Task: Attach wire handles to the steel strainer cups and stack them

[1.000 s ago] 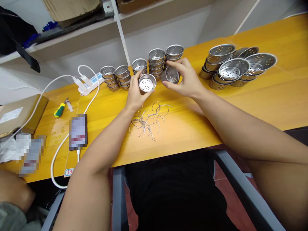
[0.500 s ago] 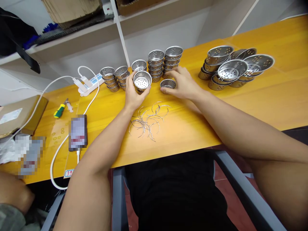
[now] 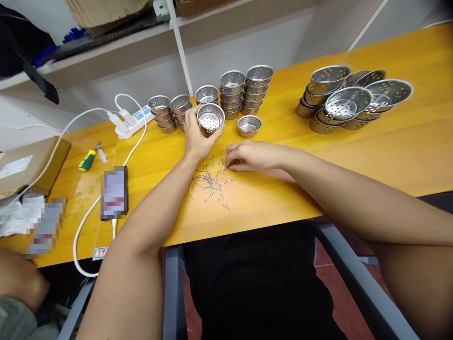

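My left hand (image 3: 198, 137) grips a perforated metal cup (image 3: 211, 118), tilted so that its holed bottom faces me. Below it, on the table, lies a loose pile of thin curved wires (image 3: 212, 183). My right hand (image 3: 244, 157) is at the pile's upper right edge, thumb and fingers pinched on a curved wire; the fingertips are partly hidden. A single shallow perforated cup (image 3: 249, 126) stands upright just beyond my right hand. Behind my left hand, stacks of such cups (image 3: 231, 97) stand in a row.
More stacked cups (image 3: 348, 104), some leaning, are at the right. To the left are a white power strip (image 3: 136, 122) with cables, a charging phone (image 3: 114, 193), a green-yellow screwdriver (image 3: 87, 161) and a cardboard box (image 3: 31, 165). Another person's arm (image 3: 21, 283) shows at lower left.
My right hand has left the single shallow cup and come down toward me to the wire pile, fingers closing there. My left hand still holds its cup in nearly the same place.
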Demonstrator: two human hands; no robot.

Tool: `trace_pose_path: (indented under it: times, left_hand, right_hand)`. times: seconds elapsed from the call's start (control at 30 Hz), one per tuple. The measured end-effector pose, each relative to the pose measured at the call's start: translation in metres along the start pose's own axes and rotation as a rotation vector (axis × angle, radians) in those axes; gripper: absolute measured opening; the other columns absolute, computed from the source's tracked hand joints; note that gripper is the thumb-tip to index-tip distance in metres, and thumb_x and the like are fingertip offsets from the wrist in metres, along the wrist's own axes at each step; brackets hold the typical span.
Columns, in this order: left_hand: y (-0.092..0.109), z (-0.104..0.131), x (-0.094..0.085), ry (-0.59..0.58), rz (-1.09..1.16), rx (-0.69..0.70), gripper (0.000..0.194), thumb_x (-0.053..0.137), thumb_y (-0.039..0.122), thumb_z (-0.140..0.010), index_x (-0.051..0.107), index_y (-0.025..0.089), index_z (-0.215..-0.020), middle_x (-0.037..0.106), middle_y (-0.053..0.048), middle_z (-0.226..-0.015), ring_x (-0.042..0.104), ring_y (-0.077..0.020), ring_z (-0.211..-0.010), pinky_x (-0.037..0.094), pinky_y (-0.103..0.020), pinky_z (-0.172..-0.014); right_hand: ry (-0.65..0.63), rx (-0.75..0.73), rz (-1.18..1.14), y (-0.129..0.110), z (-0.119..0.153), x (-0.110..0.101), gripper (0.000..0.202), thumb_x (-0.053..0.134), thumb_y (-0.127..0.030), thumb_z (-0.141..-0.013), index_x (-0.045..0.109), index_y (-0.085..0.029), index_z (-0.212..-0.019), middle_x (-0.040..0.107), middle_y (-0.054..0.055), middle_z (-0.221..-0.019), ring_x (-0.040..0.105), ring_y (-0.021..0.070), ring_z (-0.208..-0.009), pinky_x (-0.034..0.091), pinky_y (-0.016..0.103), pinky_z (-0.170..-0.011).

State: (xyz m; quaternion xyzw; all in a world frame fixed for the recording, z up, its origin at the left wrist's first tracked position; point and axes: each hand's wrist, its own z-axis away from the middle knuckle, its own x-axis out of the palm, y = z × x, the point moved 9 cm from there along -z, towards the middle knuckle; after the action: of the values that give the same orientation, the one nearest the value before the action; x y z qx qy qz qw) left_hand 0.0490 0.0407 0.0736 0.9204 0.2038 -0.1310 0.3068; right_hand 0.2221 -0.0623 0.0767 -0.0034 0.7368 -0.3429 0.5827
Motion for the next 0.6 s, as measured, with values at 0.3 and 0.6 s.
trace_pose_path:
  times: [0.3, 0.6]
  left_hand:
    - [0.001, -0.001, 0.001, -0.024, 0.006, 0.017, 0.098, 0.090, 0.092, -0.094, 0.054, 0.036, -0.164, 0.064, -0.013, -0.161, 0.062, -0.0404, -0.163, 0.044, -0.067, -0.149]
    - [0.018, -0.002, -0.004, -0.021, 0.002, 0.027, 0.102, 0.095, 0.096, -0.085, 0.062, 0.035, -0.159, 0.065, -0.013, -0.155, 0.064, -0.0417, -0.158, 0.049, -0.071, -0.146]
  right_hand:
    - [0.026, 0.037, -0.022, -0.013, 0.003, -0.004, 0.010, 0.071, -0.016, -0.108, 0.072, -0.022, -0.101, 0.079, 0.009, -0.111, 0.068, 0.0221, -0.090, 0.051, 0.036, -0.085]
    - [0.163, 0.079, -0.344, 0.010, 0.021, -0.040, 0.033, 0.081, -0.060, -0.110, 0.077, -0.027, -0.110, 0.085, 0.003, -0.098, 0.072, 0.0217, -0.083, 0.056, 0.038, -0.076]
